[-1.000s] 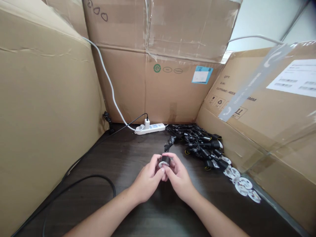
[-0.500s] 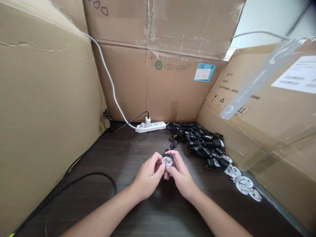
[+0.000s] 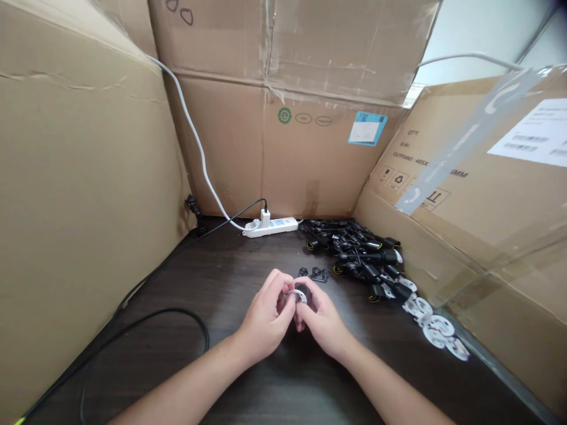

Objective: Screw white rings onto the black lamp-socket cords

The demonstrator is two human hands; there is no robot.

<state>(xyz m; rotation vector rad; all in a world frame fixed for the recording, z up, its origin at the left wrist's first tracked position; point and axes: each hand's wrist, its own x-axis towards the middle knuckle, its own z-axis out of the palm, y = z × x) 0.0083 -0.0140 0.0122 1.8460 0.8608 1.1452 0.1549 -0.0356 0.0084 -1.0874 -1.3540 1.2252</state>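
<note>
Between my two hands is a small round white disc (image 3: 299,294), set at the end of a dark cylindrical housing (image 3: 303,290). My left hand (image 3: 269,310) pinches the disc's left edge between thumb and fingers. Around the housing from the right curl the fingers of my right hand (image 3: 322,313), its thumb at the disc's lower edge. Much of the housing is hidden by my fingers. Just beyond the hands lie a few small black clip-like parts (image 3: 316,274) on the dark tabletop (image 3: 230,265).
A pile of black cylindrical parts with cables (image 3: 363,257) lies at the back right. Several white discs (image 3: 438,330) trail along the right-hand carton (image 3: 478,254). A white power strip (image 3: 279,226) sits at the back; a black cable (image 3: 177,311) loops on the left.
The white disc has tilted and now shows more edge-on. Both hands have shifted slightly, and more of the small black parts behind them shows.
</note>
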